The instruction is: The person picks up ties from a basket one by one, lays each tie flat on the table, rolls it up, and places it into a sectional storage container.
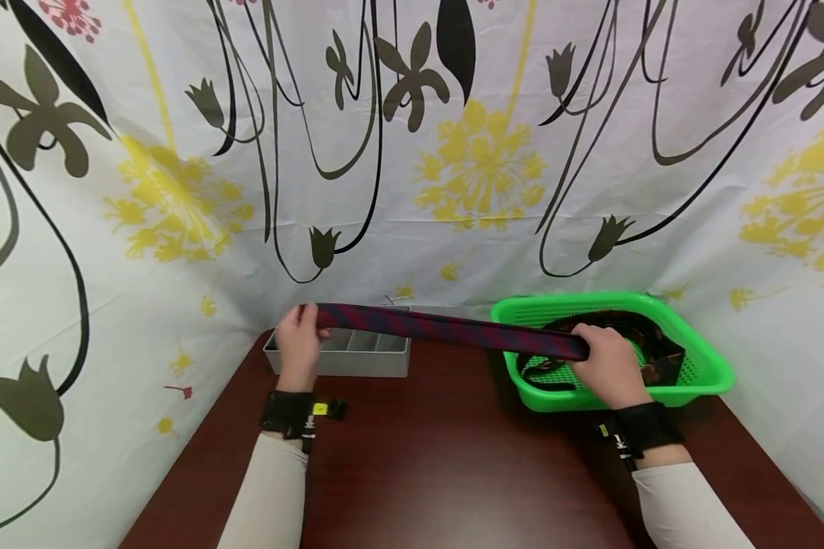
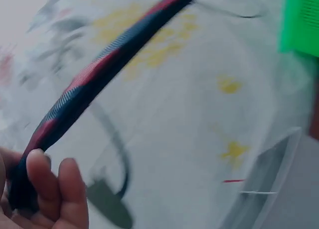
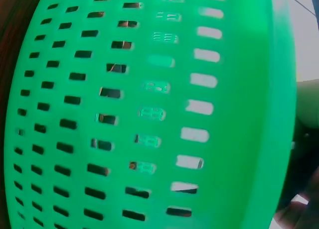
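A dark red and navy striped necktie (image 1: 439, 328) is stretched in a long narrow band between both hands, above the table. My left hand (image 1: 298, 347) pinches its left end in front of the grey compartment box (image 1: 360, 367). In the left wrist view, fingers (image 2: 45, 181) curl round the tie's end. My right hand (image 1: 611, 367) grips the other end, over the near side of the green basket (image 1: 710, 374). The basket's wall (image 3: 239, 114) fills most of the right wrist view, leaving that hand mostly hidden there.
Another dark, brown-patterned strip of cloth (image 1: 648, 335) lies loosely coiled in the basket at the right. Flower-printed white cloth (image 1: 398, 183) hangs behind and along the sides of the dark brown table (image 1: 446, 457).
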Tool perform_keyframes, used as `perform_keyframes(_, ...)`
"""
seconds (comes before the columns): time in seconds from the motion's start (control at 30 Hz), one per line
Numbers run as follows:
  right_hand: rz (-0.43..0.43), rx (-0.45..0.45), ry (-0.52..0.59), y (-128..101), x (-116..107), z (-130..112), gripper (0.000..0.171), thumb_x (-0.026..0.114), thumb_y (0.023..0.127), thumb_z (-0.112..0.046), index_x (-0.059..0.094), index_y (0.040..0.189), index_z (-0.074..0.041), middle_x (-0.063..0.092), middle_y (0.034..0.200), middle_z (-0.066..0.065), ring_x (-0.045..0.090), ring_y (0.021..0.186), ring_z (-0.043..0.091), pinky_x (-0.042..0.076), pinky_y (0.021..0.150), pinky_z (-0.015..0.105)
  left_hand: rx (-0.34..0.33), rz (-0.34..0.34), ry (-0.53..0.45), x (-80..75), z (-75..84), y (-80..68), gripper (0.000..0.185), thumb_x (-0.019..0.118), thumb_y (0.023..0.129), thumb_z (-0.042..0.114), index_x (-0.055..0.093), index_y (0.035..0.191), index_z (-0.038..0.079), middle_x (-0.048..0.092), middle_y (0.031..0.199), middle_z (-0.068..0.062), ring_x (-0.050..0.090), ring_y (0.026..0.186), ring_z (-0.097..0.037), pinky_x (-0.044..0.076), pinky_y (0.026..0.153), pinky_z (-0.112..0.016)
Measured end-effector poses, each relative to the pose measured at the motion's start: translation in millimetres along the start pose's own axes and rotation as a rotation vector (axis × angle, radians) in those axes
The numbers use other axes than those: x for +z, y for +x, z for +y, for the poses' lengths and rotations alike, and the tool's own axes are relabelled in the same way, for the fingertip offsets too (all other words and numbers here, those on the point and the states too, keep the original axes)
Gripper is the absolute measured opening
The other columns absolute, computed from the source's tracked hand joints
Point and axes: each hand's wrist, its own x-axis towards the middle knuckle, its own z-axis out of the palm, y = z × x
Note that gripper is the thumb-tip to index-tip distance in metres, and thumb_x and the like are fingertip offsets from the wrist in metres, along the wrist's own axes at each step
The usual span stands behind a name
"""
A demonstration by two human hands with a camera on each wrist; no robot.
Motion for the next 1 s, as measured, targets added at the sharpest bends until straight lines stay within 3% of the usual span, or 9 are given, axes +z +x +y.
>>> perform_keyframes(0.13, 0.03, 0.007, -0.019, -3, -2, 5, 0.031, 0.078, 0.078, 0.003, 0.07, 0.105, -0.01, 0.072, 0.094, 0.016, 0.056, 0.08, 0.035, 0.041, 0.069, 0.05, -0.022, 0.114, -0.211, -26.8, 3.9, 12.3, 0.025, 0.051, 0.113, 0.022, 0.06, 0.094, 0.008, 0.055, 0.078, 0.005, 0.055, 0.059, -0.007, 0.057, 0.062, -0.023)
perform_keyframes(0.2, 0.028, 0.035, -0.01, -5, -4, 10, 0.034, 0.077, 0.077, 0.005, 0.069, 0.106, -0.01, 0.071, 0.095, 0.017, 0.056, 0.082, 0.035, 0.04, 0.07, 0.05, -0.042, 0.118, -0.277, -35.1, 3.8, 15.9, 0.023, 0.051, 0.112, 0.018, 0.059, 0.095, 0.006, 0.053, 0.076, 0.004, 0.054, 0.058, -0.007, 0.059, 0.062, -0.023)
perform_keyframes(0.27, 0.016, 0.058, 0.005, -7, -6, 14, 0.034, 0.077, 0.077, 0.005, 0.068, 0.106, -0.011, 0.071, 0.096, 0.016, 0.055, 0.082, 0.034, 0.038, 0.07, 0.047, -0.058, 0.078, -0.244, -38.4, 1.0, 16.4, 0.022, 0.051, 0.112, 0.017, 0.059, 0.096, 0.004, 0.051, 0.075, 0.004, 0.055, 0.059, -0.007, 0.059, 0.064, -0.023)
perform_keyframes(0.4, -0.006, 0.044, 0.021, -7, -9, 14, 0.033, 0.076, 0.079, 0.004, 0.068, 0.108, -0.011, 0.071, 0.097, 0.016, 0.055, 0.083, 0.032, 0.036, 0.072, 0.044, -0.013, -0.125, 0.082, -19.1, -13.9, 5.6, 0.021, 0.057, 0.109, 0.019, 0.066, 0.104, 0.001, 0.058, 0.081, -0.001, 0.062, 0.065, -0.01, 0.057, 0.066, -0.025)
perform_keyframes(0.53, 0.01, -0.036, 0.012, -1, -7, -2, 0.035, 0.076, 0.076, 0.005, 0.069, 0.108, -0.009, 0.072, 0.098, 0.016, 0.057, 0.085, 0.033, 0.04, 0.071, 0.045, 0.162, -0.38, 0.46, 30.1, -41.7, -24.1, 0.021, 0.068, 0.104, 0.026, 0.071, 0.112, 0.007, 0.072, 0.096, -0.006, 0.068, 0.082, -0.016, 0.056, 0.076, -0.033)
perform_keyframes(0.73, 0.095, -0.159, 0.079, 6, -18, -39, 0.038, 0.079, 0.071, 0.009, 0.07, 0.102, -0.009, 0.072, 0.094, 0.013, 0.057, 0.086, 0.029, 0.043, 0.073, 0.046, 0.288, -0.798, 0.837, 87.0, -84.0, -76.3, 0.074, 0.086, 0.087, 0.043, 0.057, 0.147, 0.012, 0.068, 0.138, -0.014, 0.066, 0.126, -0.033, 0.054, 0.105, -0.047)
perform_keyframes(0.83, 0.148, -0.207, 0.127, 8, -31, -53, 0.038, 0.079, 0.069, 0.011, 0.07, 0.101, -0.008, 0.07, 0.094, 0.013, 0.056, 0.088, 0.028, 0.04, 0.078, 0.046, 0.368, -0.836, 1.051, 93.4, -96.6, -87.8, 0.083, 0.091, 0.082, 0.042, 0.056, 0.15, 0.01, 0.069, 0.138, -0.014, 0.066, 0.125, -0.034, 0.055, 0.105, -0.046)
perform_keyframes(0.9, 0.18, -0.22, 0.144, 9, -40, -58, 0.037, 0.079, 0.069, 0.011, 0.07, 0.101, -0.005, 0.069, 0.094, 0.014, 0.055, 0.09, 0.03, 0.038, 0.081, 0.046, 0.411, -0.816, 1.151, 91.6, -102.5, -87.8, 0.072, 0.092, 0.081, 0.036, 0.064, 0.142, 0.01, 0.074, 0.129, -0.011, 0.069, 0.117, -0.03, 0.058, 0.099, -0.042)
perform_keyframes(1.0, 0.212, -0.211, 0.131, 10, -51, -57, 0.037, 0.079, 0.069, 0.011, 0.069, 0.102, -0.003, 0.069, 0.095, 0.017, 0.055, 0.091, 0.033, 0.038, 0.082, 0.047, 0.411, -0.856, 1.175, 83.5, -101.5, -81.1, 0.045, 0.088, 0.083, 0.024, 0.074, 0.124, 0.009, 0.078, 0.115, -0.006, 0.073, 0.106, -0.023, 0.059, 0.093, -0.037)
